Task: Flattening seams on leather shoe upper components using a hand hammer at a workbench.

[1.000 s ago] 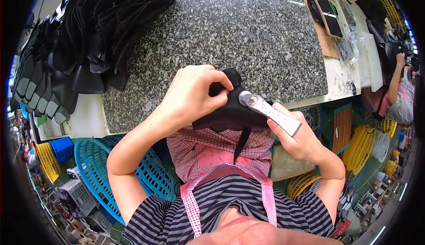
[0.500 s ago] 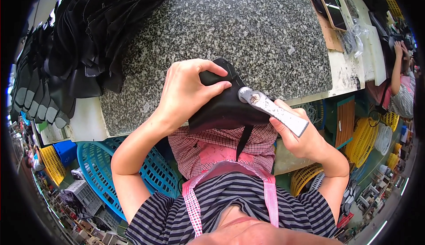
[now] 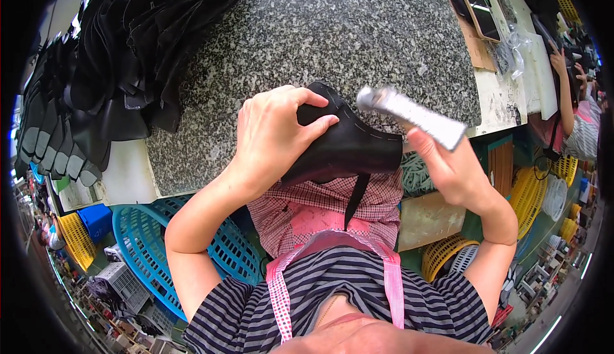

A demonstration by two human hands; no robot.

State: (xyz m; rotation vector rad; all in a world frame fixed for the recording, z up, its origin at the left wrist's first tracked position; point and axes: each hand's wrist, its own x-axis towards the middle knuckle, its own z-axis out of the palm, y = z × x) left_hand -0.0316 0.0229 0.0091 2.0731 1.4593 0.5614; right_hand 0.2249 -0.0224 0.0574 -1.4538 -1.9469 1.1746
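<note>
A black leather shoe upper (image 3: 348, 146) lies at the near edge of the speckled stone slab (image 3: 307, 47), partly hanging over it. Pale stitches run along its upper edge. My left hand (image 3: 272, 127) pinches this piece between thumb and index finger near its left part. In my right hand (image 3: 448, 168) is a hammer (image 3: 416, 116), its pale worn metal head raised above the right part of the leather and apart from it. The hammer is slightly blurred, and its handle is mostly hidden in my grip.
Stacks of black leather pieces (image 3: 118, 53) cover the slab's left side. At the far right lie a phone (image 3: 476, 8) and clear plastic bags (image 3: 508, 50). Blue baskets (image 3: 147, 239) stand below left, yellow baskets (image 3: 527, 200) below right. A co-worker's arm (image 3: 563, 92) shows at the right.
My right hand has lifted the hammer off the leather, up and to the right. The leather's right edge now shows, and my left hand has shifted slightly right, still pinching.
</note>
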